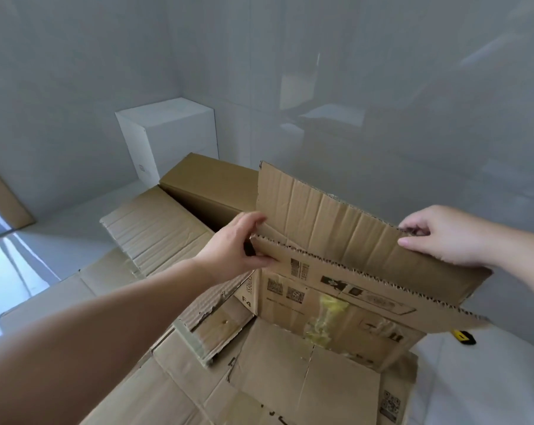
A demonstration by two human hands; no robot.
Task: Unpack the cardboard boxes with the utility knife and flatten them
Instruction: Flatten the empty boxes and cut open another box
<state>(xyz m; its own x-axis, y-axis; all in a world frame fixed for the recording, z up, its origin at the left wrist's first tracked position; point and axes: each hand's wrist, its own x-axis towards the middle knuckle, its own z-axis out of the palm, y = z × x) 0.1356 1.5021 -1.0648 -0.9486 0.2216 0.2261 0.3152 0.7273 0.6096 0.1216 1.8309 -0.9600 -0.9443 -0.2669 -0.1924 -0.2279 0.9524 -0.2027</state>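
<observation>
I hold up a collapsed brown cardboard box (336, 271) with printed labels and jagged corrugated top edges. My left hand (238, 243) grips its upper left corner, thumb on the near panel and fingers behind. My right hand (437, 237) pinches the upper right edge of the two panels. Its lower flaps hang down over flattened cardboard (173, 388) on the floor. The yellow and black utility knife (463, 337) lies on the floor at the right, partly hidden by the box's edge.
An open brown box (204, 182) lies on its side behind, with more flattened cardboard (155, 228) to its left. A white box (167, 133) stands in the corner. Glossy grey walls close off the back and right. White floor shows at the left and right.
</observation>
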